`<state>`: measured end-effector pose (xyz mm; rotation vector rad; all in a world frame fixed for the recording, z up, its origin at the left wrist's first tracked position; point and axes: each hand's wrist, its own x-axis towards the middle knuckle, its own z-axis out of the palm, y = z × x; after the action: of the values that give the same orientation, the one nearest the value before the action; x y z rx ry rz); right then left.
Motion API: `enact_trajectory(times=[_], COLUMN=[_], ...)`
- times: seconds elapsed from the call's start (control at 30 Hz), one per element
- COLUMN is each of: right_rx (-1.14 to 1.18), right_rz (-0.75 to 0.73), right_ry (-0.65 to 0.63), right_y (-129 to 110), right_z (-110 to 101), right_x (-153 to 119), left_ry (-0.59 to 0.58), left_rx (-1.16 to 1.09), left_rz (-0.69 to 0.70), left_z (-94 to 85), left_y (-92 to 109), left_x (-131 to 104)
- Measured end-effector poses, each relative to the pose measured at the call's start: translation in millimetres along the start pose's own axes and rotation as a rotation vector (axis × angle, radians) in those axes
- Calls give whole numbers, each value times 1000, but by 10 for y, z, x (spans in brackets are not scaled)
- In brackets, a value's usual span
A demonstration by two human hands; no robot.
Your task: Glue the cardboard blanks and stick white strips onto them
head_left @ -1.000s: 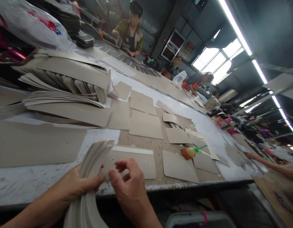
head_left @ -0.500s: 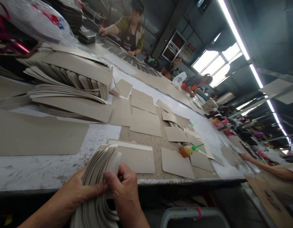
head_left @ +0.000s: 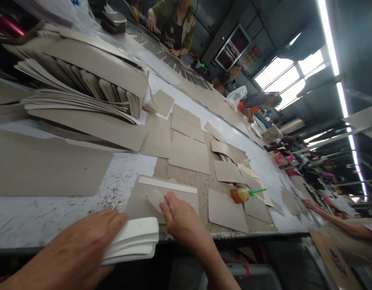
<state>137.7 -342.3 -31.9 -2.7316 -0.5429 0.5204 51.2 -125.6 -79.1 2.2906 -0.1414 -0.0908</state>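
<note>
My left hand (head_left: 89,237) is closed around a bundle of pale card strips (head_left: 134,237) with rounded corners, held low at the table's front edge. Their ends fan slightly apart towards the right. In my right hand (head_left: 181,215), thumb and fingers pinch a thin whitish strip (head_left: 156,200), which lies over a grey-beige card panel (head_left: 143,207). A white band (head_left: 168,184) runs along that panel's far edge. Whether the pinched strip touches the panel I cannot tell.
A glue bottle (head_left: 242,195) with a green nozzle lies on panels to the right. Tall card stacks (head_left: 92,117) stand at the left, beside a large sheet (head_left: 47,165). A co-worker (head_left: 174,32) is across the table; another person's arm (head_left: 333,215) reaches in at right.
My right hand has left the bundle with a strip and moved forward and right over the panel. My left hand has turned the bundle from upright to lying sideways.
</note>
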Motion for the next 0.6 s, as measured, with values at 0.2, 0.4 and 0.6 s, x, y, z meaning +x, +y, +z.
enact_trajectory(times=[0.2, 0.4, 0.6], right_rx=[-185, -216, -344], right_rz=[-42, 95, 42], right_ry=[-184, -223, -241], right_y=[-241, -149, -125], right_z=[-1, 36, 70], right_x=[389, 471, 528], left_ry=[-68, -49, 261], left_rx=[271, 182, 73], left_rz=[232, 137, 330], left_z=[332, 427, 533], left_y=[-276, -302, -398], left_x=[92, 30, -11])
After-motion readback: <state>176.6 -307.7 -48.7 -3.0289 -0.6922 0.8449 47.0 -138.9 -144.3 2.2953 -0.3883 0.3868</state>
